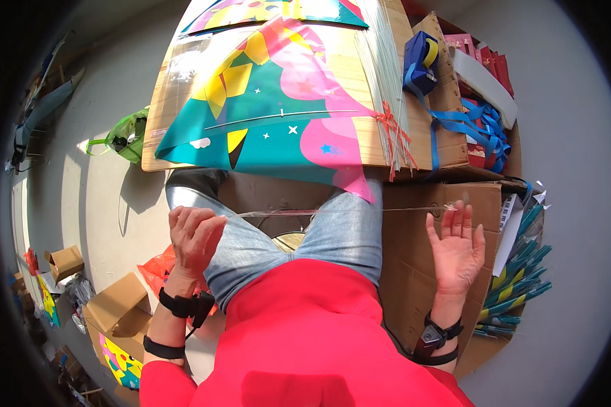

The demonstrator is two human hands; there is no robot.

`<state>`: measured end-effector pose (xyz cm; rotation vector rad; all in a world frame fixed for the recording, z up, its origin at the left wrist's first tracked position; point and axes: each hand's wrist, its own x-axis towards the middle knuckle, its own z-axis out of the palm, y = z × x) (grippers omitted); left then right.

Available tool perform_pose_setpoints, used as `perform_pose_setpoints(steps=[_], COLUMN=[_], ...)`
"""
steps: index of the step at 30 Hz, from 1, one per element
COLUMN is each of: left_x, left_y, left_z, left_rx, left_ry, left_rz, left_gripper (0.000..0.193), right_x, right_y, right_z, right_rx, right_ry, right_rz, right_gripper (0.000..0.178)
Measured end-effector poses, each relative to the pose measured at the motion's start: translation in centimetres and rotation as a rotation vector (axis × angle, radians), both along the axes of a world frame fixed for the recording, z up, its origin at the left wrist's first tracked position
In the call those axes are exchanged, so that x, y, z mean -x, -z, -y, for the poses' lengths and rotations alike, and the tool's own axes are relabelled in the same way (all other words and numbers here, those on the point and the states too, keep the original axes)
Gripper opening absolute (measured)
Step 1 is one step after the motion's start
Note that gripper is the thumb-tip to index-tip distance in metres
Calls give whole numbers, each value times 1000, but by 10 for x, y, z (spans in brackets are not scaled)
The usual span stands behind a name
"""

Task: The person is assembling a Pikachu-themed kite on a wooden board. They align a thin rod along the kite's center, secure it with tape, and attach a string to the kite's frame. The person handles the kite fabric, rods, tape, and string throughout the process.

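Seated person in red top, jeans, viewed from above; thin clear rod (339, 210) stretched across lap between hands. Left hand (193, 237) curled loosely, fingertips pinching rod's end; right hand (457, 252) open, fingers spread, rod's other end at fingertips, apparently steadying it; colourful kite sail (278, 102) flat on cardboard board (448, 102) ahead; bundle of spare rods (387, 74) beside it.

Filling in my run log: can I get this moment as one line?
left hand: pinching thin rod end | right hand: open, fingertips at other end | kite sheet: flat on cardboard board
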<state>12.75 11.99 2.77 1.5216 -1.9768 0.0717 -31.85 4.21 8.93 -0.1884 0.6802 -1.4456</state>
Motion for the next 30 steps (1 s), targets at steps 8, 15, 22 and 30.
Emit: perform_pose_setpoints(steps=[8, 15, 22, 30], left_x=[-52, -36, -30, -26], left_y=[35, 61, 64, 54], left_z=[-75, -129, -147, -141], left_rx=[-118, -250, -280, -363], left_ry=[-36, 47, 69, 149], left_rz=[400, 467, 450, 436], left_gripper=[37, 32, 32, 35], right_x=[-34, -35, -35, -3], right_y=[139, 169, 172, 183], right_z=[-21, -20, -23, -34], right_rx=[-464, -626, -676, -797], right_ry=[-73, -80, -37, -182], right_rz=[-238, -577, -603, -947], right_gripper=[35, 43, 45, 46])
